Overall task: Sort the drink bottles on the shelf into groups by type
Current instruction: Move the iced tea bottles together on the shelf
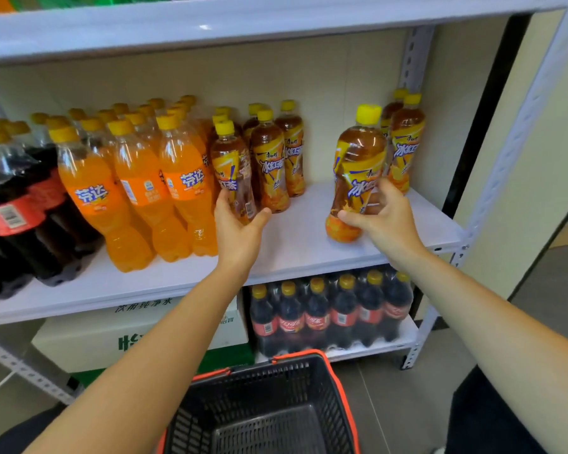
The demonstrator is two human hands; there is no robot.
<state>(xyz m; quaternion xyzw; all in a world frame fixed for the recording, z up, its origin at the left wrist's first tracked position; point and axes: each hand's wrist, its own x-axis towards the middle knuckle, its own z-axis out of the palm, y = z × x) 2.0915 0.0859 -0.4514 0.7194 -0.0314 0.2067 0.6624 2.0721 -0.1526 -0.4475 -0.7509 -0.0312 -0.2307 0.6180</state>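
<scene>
Iced tea bottle [358, 172]: tilted, right of shelf [295, 237]; right hand [382, 221] fingers wrapped round it, probably to join tea group [273, 158]. Left hand [240, 226] cups front bottle [232, 165]; grip unclear.

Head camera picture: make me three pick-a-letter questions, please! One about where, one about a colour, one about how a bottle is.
1. Where is the basket? A. Down low, below the bottle shelf. B. On the top shelf. C. Among the orange sodas.
2. What colour is the cap on the iced tea bottle in the right hand? A. Red. B. Yellow. C. Green.
3. How is that bottle? A. Lying flat. B. Standing untouched. C. Tilted, gripped.
Answers: 1 A, it sits at the picture's bottom edge; 2 B, the cap is bright yellow; 3 C, the hand grips its leaning body.
</scene>
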